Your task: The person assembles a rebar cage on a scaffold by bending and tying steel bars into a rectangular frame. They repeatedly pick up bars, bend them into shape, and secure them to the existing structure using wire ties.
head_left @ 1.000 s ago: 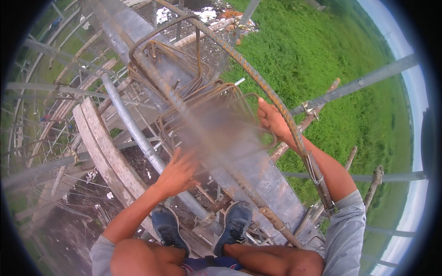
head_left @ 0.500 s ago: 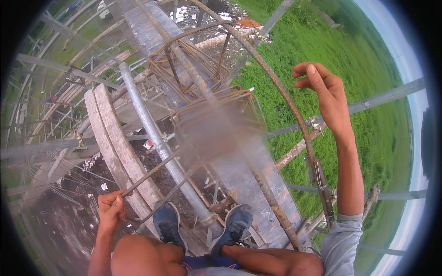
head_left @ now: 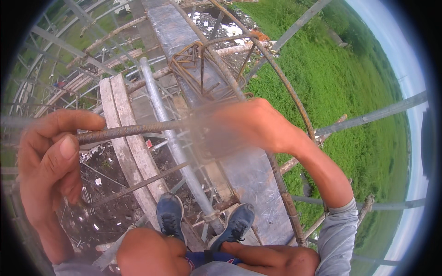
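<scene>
My left hand (head_left: 53, 158) is at the left, close to the view, with its thumb and fingers closed round the bent end of a rusty rebar stirrup (head_left: 129, 132). Two roughly parallel bars of the stirrup run rightward from it into a smeared patch. My right hand (head_left: 255, 123) reaches into that patch from the right; its fingers are lost in the blur, so its grip does not show. Beyond it, more bent stirrups (head_left: 188, 64) lie over a long thick rebar (head_left: 221, 64). A curved rebar (head_left: 290, 89) arches down on the right.
My shoes (head_left: 171, 216) rest on narrow supports high above the ground. Beside them run a galvanized pipe (head_left: 159, 103), two weathered planks (head_left: 123, 124) and a grey metal-faced board (head_left: 262, 198). Scaffold tubes (head_left: 373, 115) cross on both sides. Green grass and scattered debris lie far below.
My left hand has come up and closer, lifting its end of the stirrup. My right hand has swung in leftward from open air over the grass to the middle.
</scene>
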`<action>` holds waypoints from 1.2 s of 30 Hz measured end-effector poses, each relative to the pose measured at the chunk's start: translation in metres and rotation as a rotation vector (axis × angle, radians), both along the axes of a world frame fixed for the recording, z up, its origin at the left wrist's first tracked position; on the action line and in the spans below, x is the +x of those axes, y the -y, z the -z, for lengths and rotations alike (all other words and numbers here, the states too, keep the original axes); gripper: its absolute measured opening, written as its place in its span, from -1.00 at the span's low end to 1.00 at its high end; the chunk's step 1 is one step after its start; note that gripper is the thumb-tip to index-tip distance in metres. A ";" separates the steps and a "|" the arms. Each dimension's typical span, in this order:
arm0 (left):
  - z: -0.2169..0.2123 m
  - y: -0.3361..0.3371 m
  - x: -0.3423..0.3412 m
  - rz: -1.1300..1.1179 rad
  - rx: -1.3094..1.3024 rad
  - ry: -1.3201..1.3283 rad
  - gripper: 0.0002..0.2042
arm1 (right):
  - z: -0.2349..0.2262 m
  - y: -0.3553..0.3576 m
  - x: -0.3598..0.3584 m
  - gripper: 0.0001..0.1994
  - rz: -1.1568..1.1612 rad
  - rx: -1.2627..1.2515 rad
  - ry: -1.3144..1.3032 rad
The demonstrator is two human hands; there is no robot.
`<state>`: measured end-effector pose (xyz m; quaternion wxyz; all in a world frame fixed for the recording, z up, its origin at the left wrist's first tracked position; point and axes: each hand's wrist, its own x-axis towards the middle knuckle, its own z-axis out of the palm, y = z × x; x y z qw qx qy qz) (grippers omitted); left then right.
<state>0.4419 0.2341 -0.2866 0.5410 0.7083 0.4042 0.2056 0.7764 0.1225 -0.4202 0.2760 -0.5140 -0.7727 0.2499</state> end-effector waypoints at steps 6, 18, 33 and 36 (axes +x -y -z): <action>0.118 -0.014 -0.065 -0.298 -0.368 0.305 -0.63 | -0.007 -0.001 -0.004 -0.63 0.287 0.079 -0.204; 0.215 0.035 -0.084 -0.567 -0.858 0.562 -0.64 | -0.022 0.026 -0.046 -0.47 0.410 -0.174 0.047; 0.217 0.012 -0.088 -0.447 -0.791 0.439 -0.61 | 0.028 0.015 -0.054 -0.71 -0.257 0.286 0.863; 0.214 0.007 -0.085 -0.440 -0.759 0.412 -0.63 | 0.030 0.022 -0.059 -0.64 -0.149 0.434 0.871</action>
